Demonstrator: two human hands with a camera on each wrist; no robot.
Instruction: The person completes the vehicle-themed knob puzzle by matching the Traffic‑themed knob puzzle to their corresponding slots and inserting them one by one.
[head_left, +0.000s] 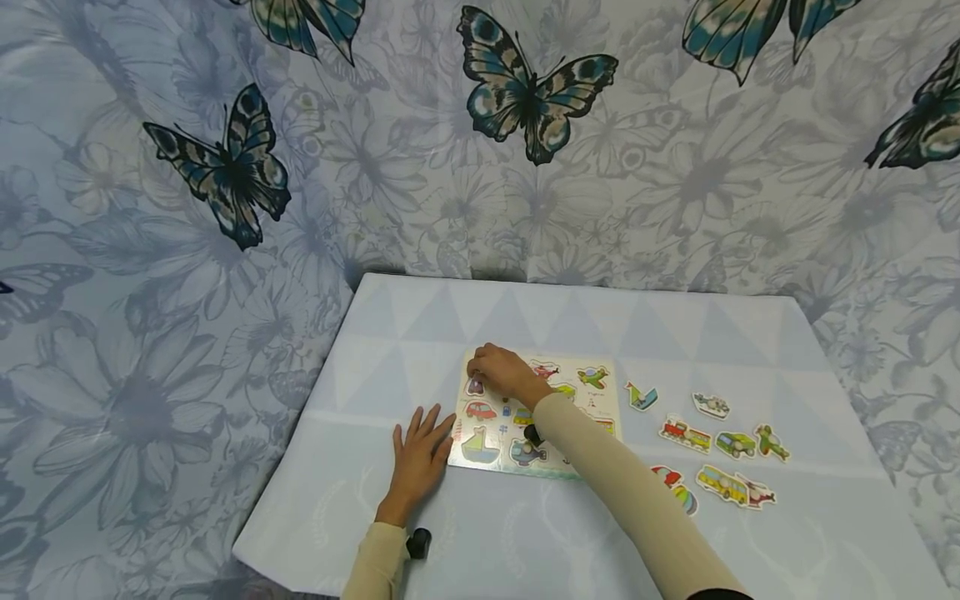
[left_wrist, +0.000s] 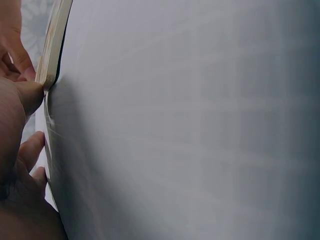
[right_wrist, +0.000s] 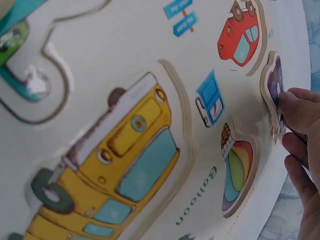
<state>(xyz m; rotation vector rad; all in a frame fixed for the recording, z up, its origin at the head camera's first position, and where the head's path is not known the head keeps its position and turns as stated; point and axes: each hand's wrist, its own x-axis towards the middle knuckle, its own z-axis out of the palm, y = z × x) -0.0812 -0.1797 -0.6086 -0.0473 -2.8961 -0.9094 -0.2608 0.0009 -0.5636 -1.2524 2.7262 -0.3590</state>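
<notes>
My left hand (head_left: 418, 454) lies on the table at the left edge of a wooden puzzle board (head_left: 611, 393), fingers spread. In the left wrist view its thumb (left_wrist: 31, 96) touches the board's edge. My right hand (head_left: 506, 372) is over the board's upper left corner. There, in the right wrist view, thumb and fingers pinch a purple puzzle piece (right_wrist: 271, 90); fingers partly cover it, so its full shape is hidden. Close to it on the board are a balloon recess (right_wrist: 239, 175), a red car picture (right_wrist: 241, 40) and a yellow bus picture (right_wrist: 135, 165).
Loose puzzle pieces lie right of the board: a sailboat (head_left: 641, 397), a ship (head_left: 711, 406), a train (head_left: 685, 434), a green vehicle (head_left: 736, 445), an airplane (head_left: 771, 442) and a bus (head_left: 722, 483). My right forearm (head_left: 607, 492) crosses the board's lower right part. Patterned cloth (head_left: 540, 217) hangs behind the table.
</notes>
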